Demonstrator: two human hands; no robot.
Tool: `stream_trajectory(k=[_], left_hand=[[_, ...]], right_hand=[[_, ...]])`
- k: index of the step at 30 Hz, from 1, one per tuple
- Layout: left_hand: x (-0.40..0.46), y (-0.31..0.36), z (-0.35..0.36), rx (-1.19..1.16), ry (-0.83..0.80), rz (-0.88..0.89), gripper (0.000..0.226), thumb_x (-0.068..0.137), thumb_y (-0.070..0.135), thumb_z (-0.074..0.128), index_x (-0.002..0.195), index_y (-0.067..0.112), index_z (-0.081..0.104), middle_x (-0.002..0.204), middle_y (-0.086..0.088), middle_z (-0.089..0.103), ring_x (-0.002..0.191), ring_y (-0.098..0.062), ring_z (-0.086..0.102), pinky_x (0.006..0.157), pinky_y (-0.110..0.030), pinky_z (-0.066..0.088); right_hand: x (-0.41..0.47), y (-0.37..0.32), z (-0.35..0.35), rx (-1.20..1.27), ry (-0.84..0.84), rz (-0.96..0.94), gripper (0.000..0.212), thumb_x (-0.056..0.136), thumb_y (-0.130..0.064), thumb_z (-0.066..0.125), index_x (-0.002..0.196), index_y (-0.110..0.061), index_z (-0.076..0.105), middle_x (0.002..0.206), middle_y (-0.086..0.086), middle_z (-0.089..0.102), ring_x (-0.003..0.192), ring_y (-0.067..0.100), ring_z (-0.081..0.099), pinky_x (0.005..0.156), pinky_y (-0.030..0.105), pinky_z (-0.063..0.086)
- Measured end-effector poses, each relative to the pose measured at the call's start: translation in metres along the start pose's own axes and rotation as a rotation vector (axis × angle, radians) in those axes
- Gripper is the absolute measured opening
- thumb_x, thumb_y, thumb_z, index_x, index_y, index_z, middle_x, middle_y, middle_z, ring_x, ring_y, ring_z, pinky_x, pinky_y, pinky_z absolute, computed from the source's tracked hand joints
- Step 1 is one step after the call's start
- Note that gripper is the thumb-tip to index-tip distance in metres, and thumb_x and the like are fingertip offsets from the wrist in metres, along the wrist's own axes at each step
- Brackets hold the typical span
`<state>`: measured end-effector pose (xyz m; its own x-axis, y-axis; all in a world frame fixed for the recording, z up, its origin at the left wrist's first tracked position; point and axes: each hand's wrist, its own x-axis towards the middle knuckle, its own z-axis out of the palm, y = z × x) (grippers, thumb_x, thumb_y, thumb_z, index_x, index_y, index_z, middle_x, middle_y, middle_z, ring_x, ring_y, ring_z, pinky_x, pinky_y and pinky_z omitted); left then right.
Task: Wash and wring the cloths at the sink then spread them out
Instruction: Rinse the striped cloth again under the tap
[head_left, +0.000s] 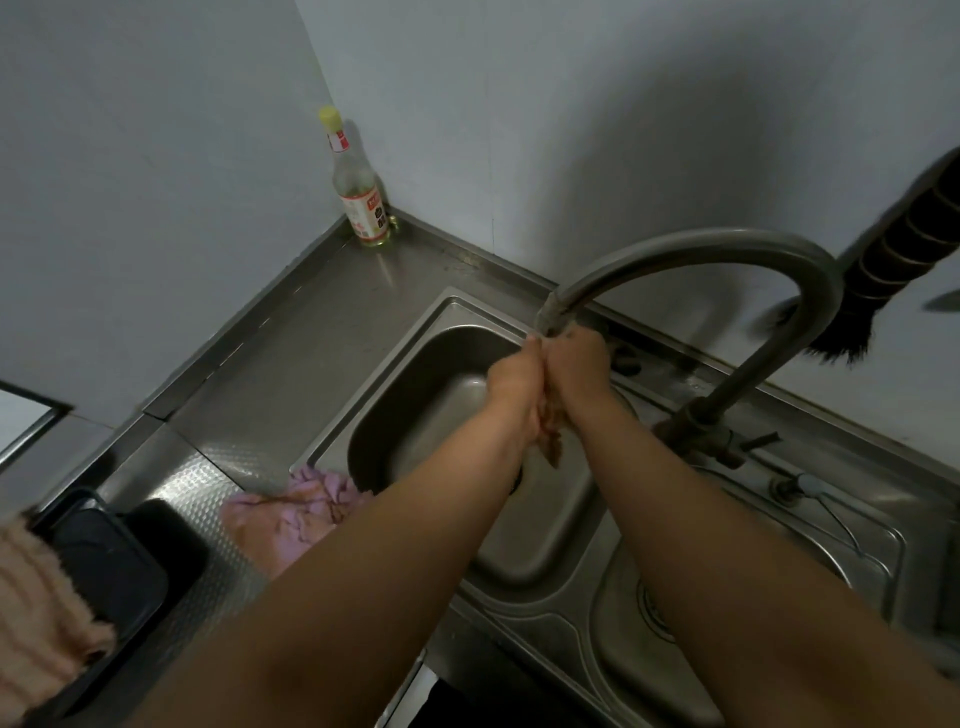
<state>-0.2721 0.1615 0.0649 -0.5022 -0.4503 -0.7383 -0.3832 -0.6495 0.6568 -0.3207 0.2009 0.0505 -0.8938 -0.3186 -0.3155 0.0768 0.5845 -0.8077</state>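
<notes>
Both hands are pressed together right under the faucet spout (558, 312), over the left sink basin (415, 415). My left hand (514, 376) and my right hand (576, 364) grip a small brownish cloth (551, 444) between them; its wet end hangs down below the wrists. Most of that cloth is hidden inside the hands. A pink cloth (291, 512) lies crumpled on the steel counter at the basin's near left corner. A peach ribbed cloth (36, 618) lies over a black tray (111, 561) at the far left.
A bottle with a yellow cap (358, 192) stands in the back corner of the steel counter (291, 358). The curved faucet pipe rises from its base (701, 431) at the right. A dark brush (893, 270) hangs on the wall. A second basin (779, 566) lies at the right.
</notes>
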Motion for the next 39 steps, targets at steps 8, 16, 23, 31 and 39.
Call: stream_trajectory(k=[8, 16, 23, 31, 39], left_hand=[[0.009, -0.011, -0.001, 0.068, 0.006, -0.019, 0.042, 0.099, 0.042, 0.045, 0.096, 0.009, 0.07, 0.077, -0.009, 0.07, 0.078, -0.024, 0.069, 0.081, -0.036, 0.057], [0.008, -0.005, -0.023, 0.116, -0.218, -0.114, 0.042, 0.101, 0.04, 0.044, 0.094, 0.007, 0.068, 0.067, -0.006, 0.066, 0.056, -0.016, 0.064, 0.049, -0.023, 0.054], [0.015, 0.004, -0.067, 0.081, -0.367, -0.102, 0.029, 0.096, 0.027, 0.055, 0.11, 0.005, 0.067, 0.103, -0.014, 0.069, 0.088, -0.022, 0.067, 0.084, -0.033, 0.054], [0.025, 0.011, -0.075, 0.215, -0.233, 0.245, 0.031, 0.085, -0.009, 0.05, 0.095, 0.018, 0.062, 0.099, -0.013, 0.068, 0.09, -0.025, 0.069, 0.078, -0.037, 0.057], [0.018, 0.013, -0.077, 0.032, -0.281, 0.256, 0.049, 0.08, -0.015, 0.04, 0.115, 0.009, 0.067, 0.109, -0.02, 0.07, 0.1, -0.031, 0.068, 0.088, -0.042, 0.056]], right_hand=[[0.0, -0.007, -0.01, -0.063, -0.016, -0.004, 0.023, 0.095, -0.017, 0.05, 0.086, 0.001, 0.063, 0.087, 0.015, 0.065, 0.086, 0.029, 0.062, 0.061, 0.019, 0.033], [-0.003, 0.008, -0.004, -0.023, -0.106, 0.005, 0.033, 0.096, -0.031, 0.047, 0.068, -0.018, 0.058, 0.07, 0.002, 0.059, 0.079, 0.025, 0.062, 0.068, 0.033, 0.045], [0.003, 0.026, -0.03, 0.36, -0.338, 0.102, 0.018, 0.088, -0.024, 0.065, 0.096, -0.009, 0.059, 0.089, 0.008, 0.062, 0.077, 0.016, 0.06, 0.059, 0.024, 0.048], [-0.001, 0.041, -0.031, 0.522, -0.638, 0.276, 0.027, 0.085, 0.005, 0.058, 0.106, -0.01, 0.062, 0.1, 0.013, 0.066, 0.084, 0.023, 0.066, 0.067, 0.031, 0.056], [-0.008, 0.059, -0.029, 0.804, -0.561, 0.379, 0.023, 0.097, -0.029, 0.043, 0.104, -0.024, 0.064, 0.095, 0.004, 0.064, 0.081, 0.016, 0.058, 0.072, 0.033, 0.042]])
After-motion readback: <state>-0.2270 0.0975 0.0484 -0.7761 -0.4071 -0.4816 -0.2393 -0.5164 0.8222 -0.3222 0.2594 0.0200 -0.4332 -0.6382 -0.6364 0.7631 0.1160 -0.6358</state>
